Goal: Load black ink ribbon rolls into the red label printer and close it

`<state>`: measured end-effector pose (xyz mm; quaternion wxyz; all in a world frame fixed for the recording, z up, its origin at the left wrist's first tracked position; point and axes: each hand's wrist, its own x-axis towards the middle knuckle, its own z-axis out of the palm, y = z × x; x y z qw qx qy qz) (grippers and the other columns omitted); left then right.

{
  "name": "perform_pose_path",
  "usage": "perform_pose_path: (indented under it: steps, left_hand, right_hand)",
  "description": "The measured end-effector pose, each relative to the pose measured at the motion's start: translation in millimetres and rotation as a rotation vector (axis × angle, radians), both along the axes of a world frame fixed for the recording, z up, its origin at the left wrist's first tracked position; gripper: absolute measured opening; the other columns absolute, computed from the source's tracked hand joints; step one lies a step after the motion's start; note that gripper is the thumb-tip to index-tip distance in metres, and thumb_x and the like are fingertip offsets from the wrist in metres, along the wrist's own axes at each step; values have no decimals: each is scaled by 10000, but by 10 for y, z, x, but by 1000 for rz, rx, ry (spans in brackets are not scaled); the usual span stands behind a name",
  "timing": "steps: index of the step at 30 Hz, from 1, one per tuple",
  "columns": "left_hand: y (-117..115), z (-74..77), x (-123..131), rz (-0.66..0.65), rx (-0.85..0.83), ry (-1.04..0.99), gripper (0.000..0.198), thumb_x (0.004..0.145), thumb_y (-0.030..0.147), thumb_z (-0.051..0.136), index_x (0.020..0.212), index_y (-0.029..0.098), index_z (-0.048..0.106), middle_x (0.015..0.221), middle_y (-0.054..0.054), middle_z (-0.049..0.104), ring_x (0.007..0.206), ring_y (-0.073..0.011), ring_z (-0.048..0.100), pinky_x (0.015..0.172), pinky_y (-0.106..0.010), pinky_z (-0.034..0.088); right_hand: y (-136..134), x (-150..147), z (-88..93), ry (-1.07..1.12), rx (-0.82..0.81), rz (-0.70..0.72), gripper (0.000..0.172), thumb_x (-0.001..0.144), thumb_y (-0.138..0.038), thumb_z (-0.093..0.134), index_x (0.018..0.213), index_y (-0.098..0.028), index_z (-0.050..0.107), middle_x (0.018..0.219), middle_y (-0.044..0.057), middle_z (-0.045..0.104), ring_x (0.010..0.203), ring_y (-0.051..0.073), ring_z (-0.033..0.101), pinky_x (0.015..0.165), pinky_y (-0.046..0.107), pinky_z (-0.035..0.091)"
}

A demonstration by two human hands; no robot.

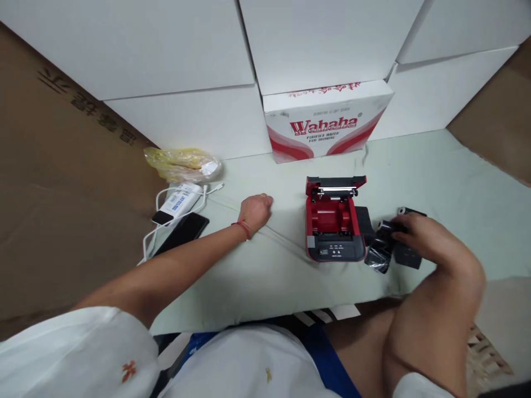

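Observation:
A small red and black label or receipt printer (pixel 335 243) stands on the table with its lid raised and its red roll bay showing bare. To its right lies a cluster of small black rolls (pixel 378 260), one in shiny clear wrap. My right hand (pixel 425 235) reaches into this cluster, thumb and fingers closed about a black roll (pixel 386 226) with a pale core. Other dark rolls or blocks (pixel 409 257) lie under and beside that hand, partly hidden. My left hand (pixel 255 213) rests on the table left of the printer, curled into a fist with nothing visible in it.
A Wahaha water carton (pixel 327 130) stands behind the printer against white boxes (pixel 186 124). At left are a yellow-clear plastic bag (pixel 182 165), a white power strip or box (pixel 180 202) with white cable, and a black phone (pixel 185 232). Cardboard walls (pixel 62 193) flank the table.

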<state>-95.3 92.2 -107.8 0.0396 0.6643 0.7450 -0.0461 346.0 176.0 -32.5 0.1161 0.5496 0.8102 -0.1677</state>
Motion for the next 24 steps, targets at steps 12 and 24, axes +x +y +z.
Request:
perform_pose_path:
  steps: [12, 24]
  left_hand:
    - [17, -60, -26, -6, 19, -38, 267, 863, 94, 488, 920, 172, 737, 996, -113, 731, 865, -230, 631, 709, -347, 375]
    - [19, -39, -13, 6, 28, -62, 277, 887, 105, 471, 906, 183, 737, 964, -102, 730, 839, -217, 611, 708, -337, 377]
  right_hand:
    - [189, -953, -144, 54, 17, -45, 434, 983, -332, 506, 1334, -278, 754, 1187, 120, 791, 1061, 294, 721, 818, 347, 488]
    - [-217, -473, 359, 292, -64, 292, 388, 927, -277, 549, 1251, -246, 760, 1279, 100, 747, 1098, 277, 709, 986, 417, 540]
